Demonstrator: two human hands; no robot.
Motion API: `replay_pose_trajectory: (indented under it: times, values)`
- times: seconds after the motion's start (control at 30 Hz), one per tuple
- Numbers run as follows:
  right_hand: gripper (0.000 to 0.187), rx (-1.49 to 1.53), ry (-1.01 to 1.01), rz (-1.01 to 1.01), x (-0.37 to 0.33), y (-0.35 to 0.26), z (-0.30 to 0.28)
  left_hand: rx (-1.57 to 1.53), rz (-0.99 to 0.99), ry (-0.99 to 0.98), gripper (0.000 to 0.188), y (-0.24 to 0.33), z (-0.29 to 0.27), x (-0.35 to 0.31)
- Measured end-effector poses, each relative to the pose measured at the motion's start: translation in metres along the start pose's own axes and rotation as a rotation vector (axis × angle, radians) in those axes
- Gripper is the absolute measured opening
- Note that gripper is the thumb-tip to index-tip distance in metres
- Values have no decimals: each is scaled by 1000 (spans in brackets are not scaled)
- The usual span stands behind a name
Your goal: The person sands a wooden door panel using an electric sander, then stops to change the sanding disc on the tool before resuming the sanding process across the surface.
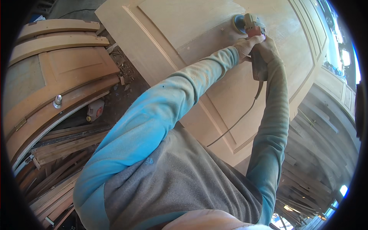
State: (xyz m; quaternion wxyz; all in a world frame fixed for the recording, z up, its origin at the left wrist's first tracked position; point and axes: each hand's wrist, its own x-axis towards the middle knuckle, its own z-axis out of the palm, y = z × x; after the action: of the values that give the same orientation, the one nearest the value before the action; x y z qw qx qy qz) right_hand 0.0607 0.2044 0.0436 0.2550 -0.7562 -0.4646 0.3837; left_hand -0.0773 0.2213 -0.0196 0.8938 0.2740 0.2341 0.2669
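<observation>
An angle grinder (259, 68) with a round blue-edged disc (239, 24) is held between my two hands over a pale wooden panelled door (214, 42). My left hand (246, 46) is closed on the grinder just behind its head, with dust on the skin. Wrapped round the tool's body from the right side is my right hand (269, 50). The disc is tilted against the door's flat panel or very close to it; exact contact cannot be made out. From the grinder's rear end a thin cord (245, 115) runs down across the door toward my body.
At left, a brown door (76, 65) lies stacked with curved wooden pieces (57, 42); a spray-can-like metal object (58, 101) stands on it. A plastic jug (95, 110) and timber strips (69, 147) lie below. More stacked boards (306, 161) fill the right side.
</observation>
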Motion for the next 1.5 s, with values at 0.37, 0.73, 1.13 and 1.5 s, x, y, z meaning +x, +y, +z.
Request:
replay_pose_trajectory:
  times: [0.37, 0.73, 1.13, 1.5]
  values:
    - [46, -213, -203, -230, -54, -42, 90, -185, 248, 225, 59, -28, -38, -109]
    - [38, 77, -155, -252, -35, 22, 39, 48, 180, 118, 64, -54, -10, -49]
    - [42, 59, -4, 55, -64, 55, -15, 178, 3, 34, 56, -72, 41, -32]
    - [46, 117, -46, 21, -148, 54, 26, -130, 81, 133, 32, -131, 49, -114]
